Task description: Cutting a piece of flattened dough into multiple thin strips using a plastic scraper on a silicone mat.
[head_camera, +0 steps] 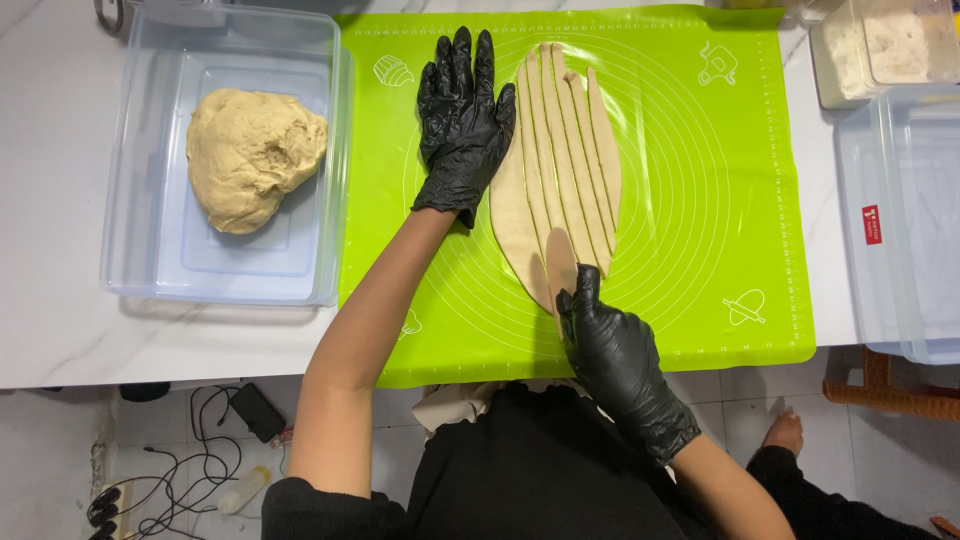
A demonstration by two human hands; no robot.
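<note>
**Rolled dough cut into strips, a cutter at the near end**

A green silicone mat (pixel 700 250) lies on the white table (pixel 60 300), reaching its near edge. On the mat, an oval sheet of rolled dough (pixel 555 170) runs from the far side toward the near edge. Most of it is already split lengthwise: several narrow strips lie side by side on its right and middle part, their cuts plainly visible. The broader band along the left side of the sheet looks uncut, so the slicing seems well along but not finished.

The left hand (pixel 460 120), in a black glove, lies flat with fingers spread on the mat, touching the left edge of the sheet near its far end; it grips nothing. The right hand (pixel 615 365), also gloved in black, is closed around a thin, pale disc-shaped cutter (pixel 561 262) standing on edge at the near end of the sheet, about where the uncut band meets the strips.

Toward the left edge of the table, a clear plastic tub (pixel 140 270) holds a large lump of unrolled dough (pixel 250 155), not yet worked. At the far right corner stands a container of flour (pixel 880 45), with another clear tub (pixel 900 230) beside the mat.
</note>
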